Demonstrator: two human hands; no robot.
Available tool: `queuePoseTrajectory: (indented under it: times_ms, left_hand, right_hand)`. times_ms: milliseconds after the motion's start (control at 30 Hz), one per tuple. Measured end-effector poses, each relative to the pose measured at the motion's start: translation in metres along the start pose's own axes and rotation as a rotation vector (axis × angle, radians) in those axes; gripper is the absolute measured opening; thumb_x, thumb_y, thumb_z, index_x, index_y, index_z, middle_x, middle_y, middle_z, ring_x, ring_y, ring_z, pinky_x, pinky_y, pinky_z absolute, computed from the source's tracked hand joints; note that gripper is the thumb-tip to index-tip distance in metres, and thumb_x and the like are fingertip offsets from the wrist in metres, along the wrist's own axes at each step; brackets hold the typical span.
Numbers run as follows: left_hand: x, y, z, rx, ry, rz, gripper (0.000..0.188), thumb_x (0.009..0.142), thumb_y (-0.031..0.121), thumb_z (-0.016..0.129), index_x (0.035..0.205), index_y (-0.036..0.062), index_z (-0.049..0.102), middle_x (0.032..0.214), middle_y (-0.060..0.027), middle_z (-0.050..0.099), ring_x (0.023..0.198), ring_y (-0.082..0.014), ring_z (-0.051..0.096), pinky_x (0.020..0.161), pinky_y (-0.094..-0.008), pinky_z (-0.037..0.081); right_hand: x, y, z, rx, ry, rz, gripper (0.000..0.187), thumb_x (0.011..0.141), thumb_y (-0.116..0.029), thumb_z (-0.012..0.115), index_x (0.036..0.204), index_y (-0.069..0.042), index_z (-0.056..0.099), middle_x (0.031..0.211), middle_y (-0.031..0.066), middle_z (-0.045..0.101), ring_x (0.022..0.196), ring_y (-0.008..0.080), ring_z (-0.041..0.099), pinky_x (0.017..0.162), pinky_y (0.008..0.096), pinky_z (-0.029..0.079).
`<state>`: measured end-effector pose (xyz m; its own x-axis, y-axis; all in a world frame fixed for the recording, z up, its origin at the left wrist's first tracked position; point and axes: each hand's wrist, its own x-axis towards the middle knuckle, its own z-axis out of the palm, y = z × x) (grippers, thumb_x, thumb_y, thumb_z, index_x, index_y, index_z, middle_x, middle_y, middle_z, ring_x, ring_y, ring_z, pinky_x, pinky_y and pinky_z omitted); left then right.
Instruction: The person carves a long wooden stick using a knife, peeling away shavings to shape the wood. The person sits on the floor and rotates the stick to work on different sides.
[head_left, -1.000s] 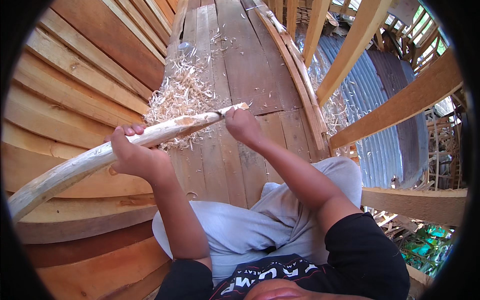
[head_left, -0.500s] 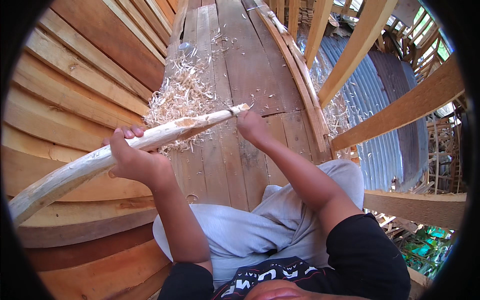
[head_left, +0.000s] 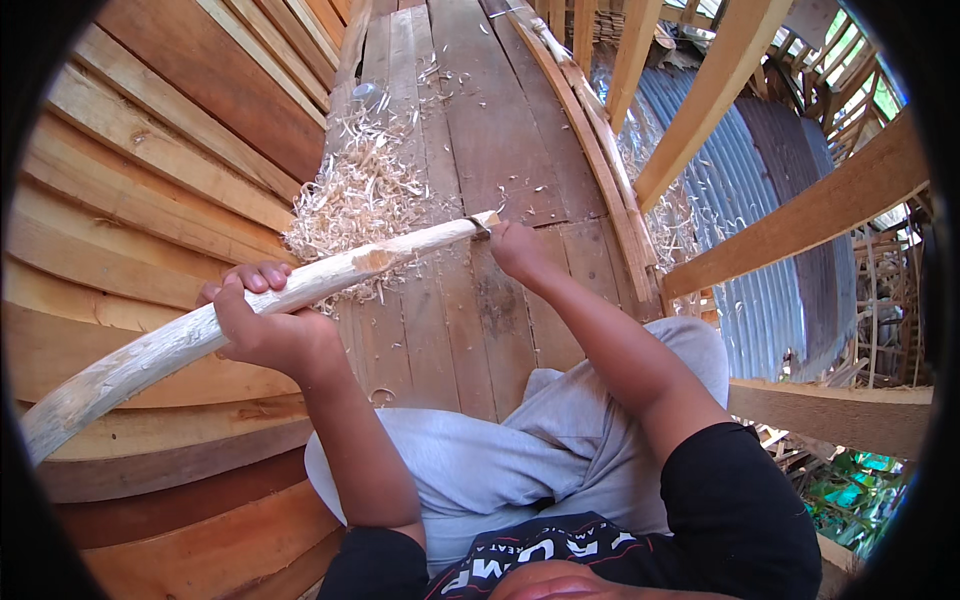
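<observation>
- My left hand is wrapped around the long pale wooden pole, fingers curled over its top, thumb hidden beneath.
- My right hand is closed in a fist at the pole's far tip; a small dark tool pokes out against the wood, and most of it is covered by my fingers, so I cannot tell its kind.
- The pole runs from lower left, where the near end is cut off by the dark rim, up to the right above the plank floor.
- A heap of wood shavings lies on the planks just behind the pole.
- Something small, clear and rounded sits beyond the shavings; too blurred to name.
- My grey shorts cover my lap; white print on my black shirt is partly cut off at the lower edge.
- Corrugated metal sheeting shows between slanted beams at right.
</observation>
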<state>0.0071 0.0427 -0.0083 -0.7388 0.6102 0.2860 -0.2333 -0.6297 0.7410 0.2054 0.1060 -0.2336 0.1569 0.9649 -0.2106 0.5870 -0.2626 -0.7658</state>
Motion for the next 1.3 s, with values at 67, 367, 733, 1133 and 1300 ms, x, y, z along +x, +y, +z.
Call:
queuePoseTrajectory:
  times_ms: [67,367,733,1133,1300]
  left_hand:
    - [-0.001,0.000,0.003,0.012,0.029,0.002,0.017,0.076,0.006,0.052,0.080,0.0100,0.036,0.063,-0.0019,0.036,0.058,-0.0133,0.040,0.057,-0.0273,0.039]
    - [0.002,-0.004,-0.005,-0.078,-0.086,-0.037,0.015,0.072,0.011,0.051,0.081,0.0144,0.039,0.063,-0.0009,0.036,0.057,-0.0125,0.039,0.057,-0.0259,0.037]
    - [0.004,-0.002,-0.012,-0.065,-0.096,-0.070,0.016,0.072,0.012,0.051,0.082,0.0152,0.039,0.063,-0.0010,0.036,0.058,-0.0129,0.038,0.059,-0.0271,0.037]
    - [0.007,0.001,-0.014,-0.050,-0.084,-0.021,0.015,0.073,0.012,0.051,0.081,0.0152,0.039,0.062,-0.0007,0.037,0.057,-0.0129,0.039,0.059,-0.0275,0.037]
    - [0.006,-0.001,-0.010,-0.066,-0.090,-0.047,0.016,0.072,0.012,0.051,0.081,0.0154,0.038,0.061,-0.0005,0.037,0.056,-0.0125,0.039,0.055,-0.0270,0.037]
  right_hand:
    - [-0.001,0.003,0.001,-0.025,-0.030,0.011,0.052,0.096,-0.033,0.030,0.090,0.006,0.064,0.095,0.0309,0.063,0.094,0.0460,0.060,0.085,0.0521,0.046]
    - [0.006,0.007,-0.007,-0.035,-0.008,-0.108,0.052,0.096,-0.031,0.029,0.086,0.007,0.064,0.092,0.0305,0.063,0.089,0.0480,0.060,0.083,0.0536,0.046]
    - [-0.007,-0.018,-0.017,-0.133,-0.091,0.019,0.053,0.094,-0.033,0.029,0.095,0.004,0.067,0.100,0.0271,0.065,0.093,0.0430,0.063,0.084,0.0502,0.048]
    - [-0.040,-0.066,-0.022,-0.189,-0.134,-0.017,0.050,0.095,-0.033,0.031,0.093,0.000,0.068,0.096,0.0258,0.065,0.091,0.0408,0.064,0.082,0.0518,0.048]
    - [0.000,-0.002,-0.010,-0.263,-0.044,-0.259,0.047,0.094,-0.028,0.034,0.081,0.006,0.064,0.085,0.0297,0.064,0.083,0.0460,0.062,0.079,0.0539,0.048]
